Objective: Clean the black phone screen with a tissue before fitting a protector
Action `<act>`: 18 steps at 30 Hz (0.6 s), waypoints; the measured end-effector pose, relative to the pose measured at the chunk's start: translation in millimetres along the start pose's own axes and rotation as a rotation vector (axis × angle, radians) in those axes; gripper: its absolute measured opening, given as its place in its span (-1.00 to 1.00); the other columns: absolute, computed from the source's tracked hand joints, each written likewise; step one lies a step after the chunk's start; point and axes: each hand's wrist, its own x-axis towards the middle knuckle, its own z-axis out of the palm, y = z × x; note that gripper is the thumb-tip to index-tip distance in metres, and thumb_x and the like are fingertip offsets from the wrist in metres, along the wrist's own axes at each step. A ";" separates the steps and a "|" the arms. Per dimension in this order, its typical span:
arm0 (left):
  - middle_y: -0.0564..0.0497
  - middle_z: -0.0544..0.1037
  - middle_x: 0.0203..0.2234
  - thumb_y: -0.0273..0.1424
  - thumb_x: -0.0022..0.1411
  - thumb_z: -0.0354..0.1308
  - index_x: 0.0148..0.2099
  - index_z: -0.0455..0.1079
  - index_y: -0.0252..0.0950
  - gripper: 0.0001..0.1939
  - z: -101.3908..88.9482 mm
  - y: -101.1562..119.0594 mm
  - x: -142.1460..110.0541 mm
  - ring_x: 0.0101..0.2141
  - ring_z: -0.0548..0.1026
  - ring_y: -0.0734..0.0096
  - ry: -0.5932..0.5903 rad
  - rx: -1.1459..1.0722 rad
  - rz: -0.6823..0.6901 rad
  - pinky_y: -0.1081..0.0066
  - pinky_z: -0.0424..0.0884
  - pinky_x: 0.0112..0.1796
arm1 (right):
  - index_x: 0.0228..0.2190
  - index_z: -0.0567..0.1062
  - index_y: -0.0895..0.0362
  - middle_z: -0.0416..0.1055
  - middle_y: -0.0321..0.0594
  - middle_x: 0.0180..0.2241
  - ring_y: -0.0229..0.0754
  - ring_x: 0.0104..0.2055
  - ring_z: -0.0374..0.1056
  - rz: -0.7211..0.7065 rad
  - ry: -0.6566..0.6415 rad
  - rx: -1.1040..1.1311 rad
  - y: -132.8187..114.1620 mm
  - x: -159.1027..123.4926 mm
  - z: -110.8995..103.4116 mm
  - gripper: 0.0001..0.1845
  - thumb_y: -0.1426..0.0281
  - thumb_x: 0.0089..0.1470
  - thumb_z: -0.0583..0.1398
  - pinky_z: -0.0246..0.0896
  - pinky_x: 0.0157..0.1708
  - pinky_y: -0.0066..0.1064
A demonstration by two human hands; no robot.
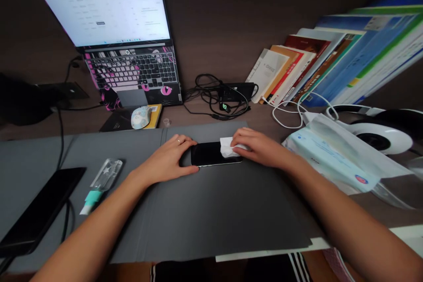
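A black smartphone (208,154) lies flat on the grey desk mat (224,211), its dark screen up. Its left end is gripped by my left hand (170,156), thumb on the near edge and fingers on the far edge. My right hand (256,145) pinches a folded white tissue (227,147) and presses it on the right part of the screen. The right end of the phone is partly hidden under the tissue and fingers.
Behind stand an open laptop (132,72), a mouse (140,117) on a booklet, and tangled cables (211,92). Leaning books (297,68), headphones (380,136) and a tissue pack (337,154) are at right. At left lie a clear spray bottle (107,174) and a black tablet-like device (41,211).
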 end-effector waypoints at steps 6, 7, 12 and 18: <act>-0.09 0.43 0.04 -0.08 0.26 0.23 0.23 0.29 -0.22 -0.41 0.2 0.5 0.5 0.05 0.38 0.08 0.013 -0.015 0.004 0.10 0.35 0.10 | -0.21 0.49 0.12 0.41 -0.11 -0.21 -0.10 -0.14 0.30 -0.094 -0.032 0.045 -21.2 9.9 11.2 -0.77 0.34 0.38 0.05 0.23 -0.09 -0.25; -0.09 0.43 0.04 -0.08 0.26 0.23 0.23 0.29 -0.23 -0.41 0.3 0.4 0.5 0.05 0.38 0.08 0.014 -0.017 0.002 0.11 0.35 0.10 | -0.21 0.49 0.12 0.41 -0.11 -0.20 -0.10 -0.13 0.30 -0.092 -0.033 0.049 -21.4 10.2 11.0 -0.77 0.34 0.38 0.05 0.23 -0.09 -0.25; -0.10 0.43 0.04 -0.08 0.29 0.20 0.23 0.30 -0.22 -0.44 -0.8 0.6 0.6 0.04 0.38 0.08 0.004 -0.022 0.004 0.09 0.35 0.10 | -0.12 0.52 0.13 0.41 -0.07 -0.13 -0.05 -0.05 0.30 -0.049 0.003 0.003 -22.0 9.3 11.0 -0.74 0.26 0.36 0.10 0.24 -0.04 -0.21; -0.10 0.43 0.04 -0.08 0.28 0.21 0.25 0.28 -0.20 -0.42 -0.7 0.3 0.5 0.05 0.38 0.05 0.012 -0.037 0.001 0.06 0.34 0.11 | -0.10 0.52 0.10 0.44 -0.09 -0.08 -0.06 -0.02 0.32 -0.114 -0.059 0.081 -31.4 11.6 13.0 -0.70 0.18 0.34 0.12 0.24 0.00 -0.20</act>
